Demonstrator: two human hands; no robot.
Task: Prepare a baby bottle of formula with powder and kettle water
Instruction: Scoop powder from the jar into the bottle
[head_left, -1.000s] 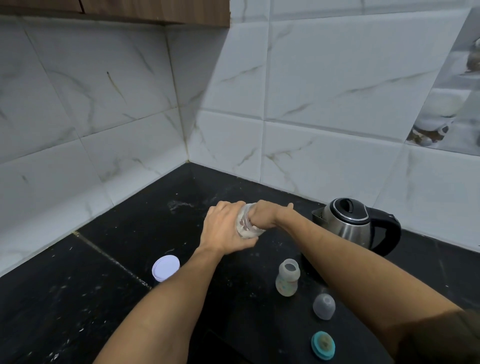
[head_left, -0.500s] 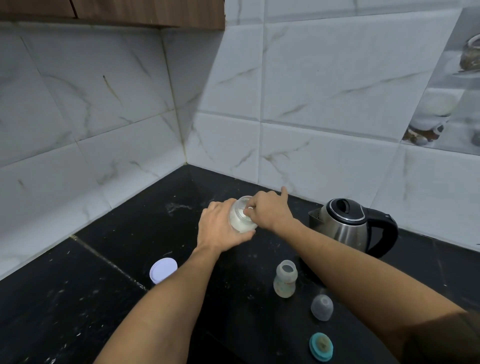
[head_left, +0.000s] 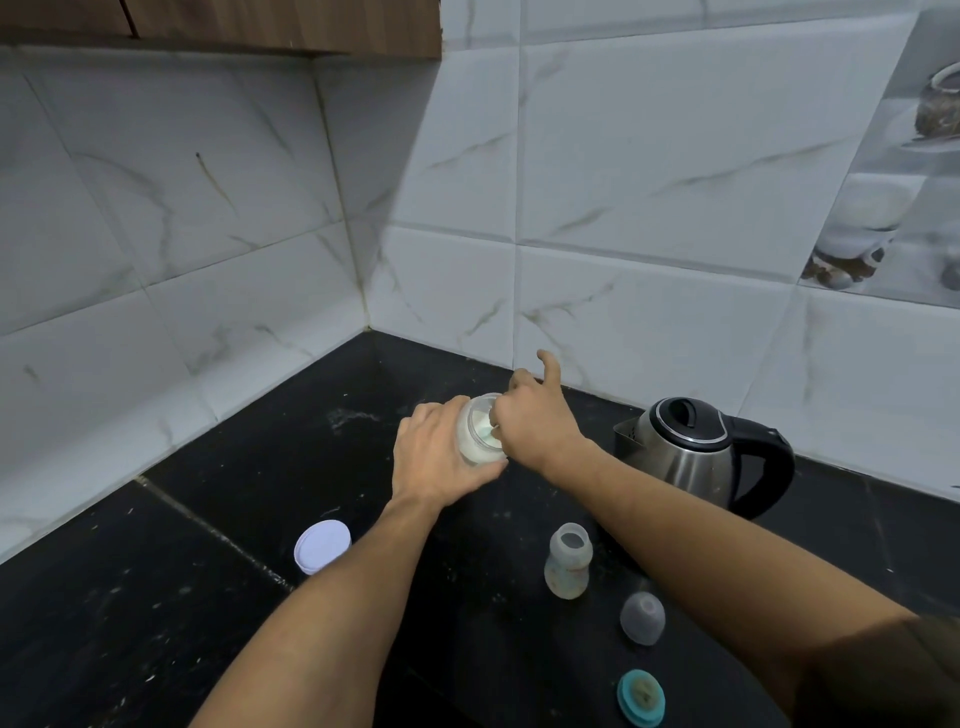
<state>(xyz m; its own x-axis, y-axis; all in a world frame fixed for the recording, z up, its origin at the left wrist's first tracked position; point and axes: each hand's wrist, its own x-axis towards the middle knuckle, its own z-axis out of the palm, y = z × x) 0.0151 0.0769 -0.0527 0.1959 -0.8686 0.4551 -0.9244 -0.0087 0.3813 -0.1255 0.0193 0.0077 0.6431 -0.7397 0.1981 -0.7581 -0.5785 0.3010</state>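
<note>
My left hand (head_left: 434, 457) grips a clear jar of white formula powder (head_left: 480, 434), tilted with its mouth toward me. My right hand (head_left: 537, 418) has its fingers pinched at the jar's mouth on a pale green scoop (head_left: 487, 431) that lies mostly inside; the index finger sticks up. The open baby bottle (head_left: 568, 561) stands upright on the black counter (head_left: 208, 597), below my right forearm. A steel kettle (head_left: 691, 452) with a black lid and handle stands to the right.
The jar's white lid (head_left: 322, 546) lies flat on the counter at the left. A clear bottle cap (head_left: 642, 618) and a teal nipple ring (head_left: 641, 697) lie near the front right. White tiled walls meet in a corner behind.
The jar has turned so its mouth faces me more. My right hand shifted from covering the mouth to pinching the scoop inside it. The view moved slightly.
</note>
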